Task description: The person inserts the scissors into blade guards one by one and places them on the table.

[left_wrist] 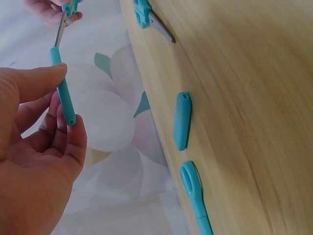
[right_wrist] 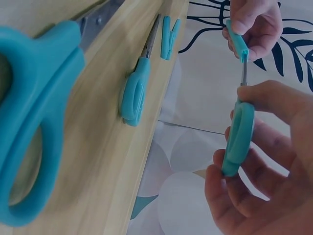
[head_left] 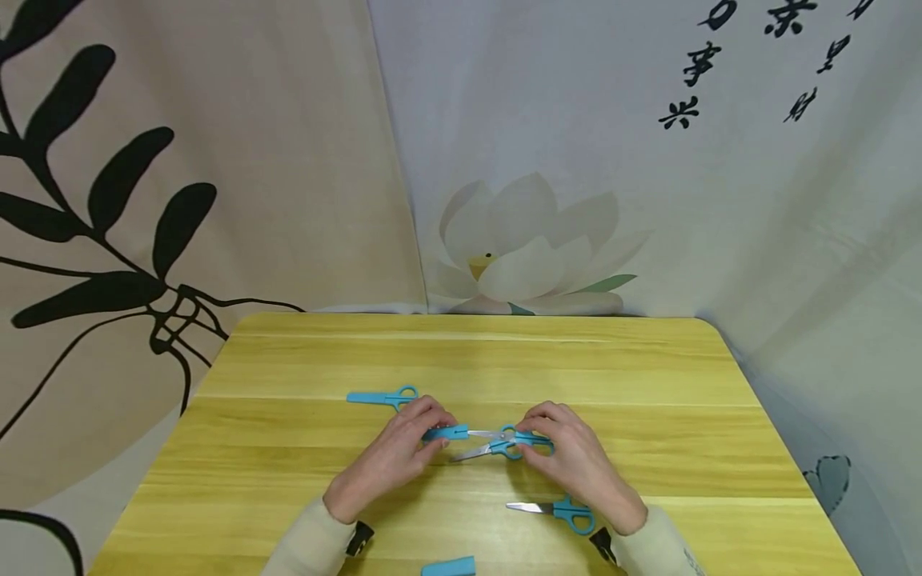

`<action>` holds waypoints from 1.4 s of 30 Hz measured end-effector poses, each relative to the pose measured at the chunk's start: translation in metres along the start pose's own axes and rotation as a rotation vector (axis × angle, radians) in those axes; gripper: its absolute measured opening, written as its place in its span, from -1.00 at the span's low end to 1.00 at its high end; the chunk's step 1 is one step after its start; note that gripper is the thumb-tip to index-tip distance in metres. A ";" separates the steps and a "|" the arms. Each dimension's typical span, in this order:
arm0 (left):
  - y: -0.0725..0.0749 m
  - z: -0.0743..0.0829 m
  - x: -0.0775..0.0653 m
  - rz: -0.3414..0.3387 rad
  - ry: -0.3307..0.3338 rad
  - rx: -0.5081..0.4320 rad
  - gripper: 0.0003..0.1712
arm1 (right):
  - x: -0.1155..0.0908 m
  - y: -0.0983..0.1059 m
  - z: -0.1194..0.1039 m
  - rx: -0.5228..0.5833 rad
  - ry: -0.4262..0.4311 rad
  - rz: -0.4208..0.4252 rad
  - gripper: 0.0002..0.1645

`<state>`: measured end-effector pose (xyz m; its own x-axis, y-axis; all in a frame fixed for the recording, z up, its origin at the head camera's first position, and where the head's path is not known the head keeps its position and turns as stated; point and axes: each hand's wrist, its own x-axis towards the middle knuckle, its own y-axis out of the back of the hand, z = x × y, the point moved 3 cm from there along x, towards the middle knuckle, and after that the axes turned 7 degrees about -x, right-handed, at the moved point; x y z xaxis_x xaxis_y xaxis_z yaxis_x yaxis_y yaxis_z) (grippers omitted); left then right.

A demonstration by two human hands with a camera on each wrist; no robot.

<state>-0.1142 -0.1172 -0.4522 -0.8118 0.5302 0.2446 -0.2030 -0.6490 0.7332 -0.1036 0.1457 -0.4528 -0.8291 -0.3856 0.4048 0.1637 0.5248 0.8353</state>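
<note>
Yellow wooden table (head_left: pixel 238 472) underneath the grip, pale printed curtain (head_left: pixel 547 88) beyond. Between both hands, raised off the wood, held scissors (head_left: pixel 529 438), blade pointing toward the left hand, tip at the mouth of a blue cover (left_wrist: pixel 65 99); depth inside impossible to tell. Left hand (head_left: pixel 400 450) pinching the cover between thumb and fingers, right hand (head_left: pixel 571 450) pinching the handle.

For a smooth slide, hold blade and cover in one straight line and move along that line only, without twisting. Best with left fingertips behind the mouth, away from the point. Likely risk: a snag on the rim from any slant.

Just below the right pinch, bare scissors (head_left: pixel 493 450) on the table: work above, without bumping. Beside the right wrist, third scissors (head_left: pixel 560 509), also bare. Below the left pinch, loose cover (left_wrist: pixel 183 121); nearer the body, another cover (head_left: pixel 448 567). Beyond the left hand, covered scissors (head_left: pixel 382 398).
</note>
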 end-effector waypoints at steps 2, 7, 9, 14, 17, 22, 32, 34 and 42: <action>0.000 0.000 0.000 0.003 -0.010 0.012 -0.78 | 0.000 0.000 0.000 -0.012 0.010 0.003 -0.70; 0.000 0.001 0.000 0.012 -0.039 0.031 -0.78 | 0.002 0.000 -0.003 -0.042 0.035 -0.010 -0.72; 0.000 0.001 0.000 0.014 -0.049 0.030 -0.78 | 0.002 -0.001 -0.004 -0.053 0.039 -0.013 -0.72; -0.001 0.002 -0.001 0.011 -0.049 0.029 -0.78 | 0.003 0.000 -0.007 -0.084 0.054 -0.003 -0.70; -0.001 0.003 -0.001 0.009 -0.039 0.032 -0.78 | 0.004 0.001 -0.009 -0.097 0.067 -0.002 -0.70; -0.001 0.003 -0.002 0.011 -0.034 0.034 -0.78 | 0.006 0.001 -0.011 -0.110 0.069 -0.009 -0.71; -0.002 0.003 -0.002 0.000 -0.045 0.057 -0.79 | 0.006 -0.002 -0.013 -0.127 0.081 -0.011 -0.71; -0.002 0.003 -0.002 0.001 -0.045 0.059 -0.78 | 0.006 -0.002 -0.013 -0.127 0.085 -0.014 -0.72; -0.004 0.004 -0.002 0.001 -0.063 0.070 -0.79 | 0.006 -0.004 -0.016 -0.121 0.116 0.016 -0.72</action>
<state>-0.1093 -0.1140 -0.4530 -0.7754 0.5645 0.2830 -0.1617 -0.6107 0.7751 -0.1010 0.1293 -0.4473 -0.7595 -0.4668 0.4532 0.2455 0.4395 0.8640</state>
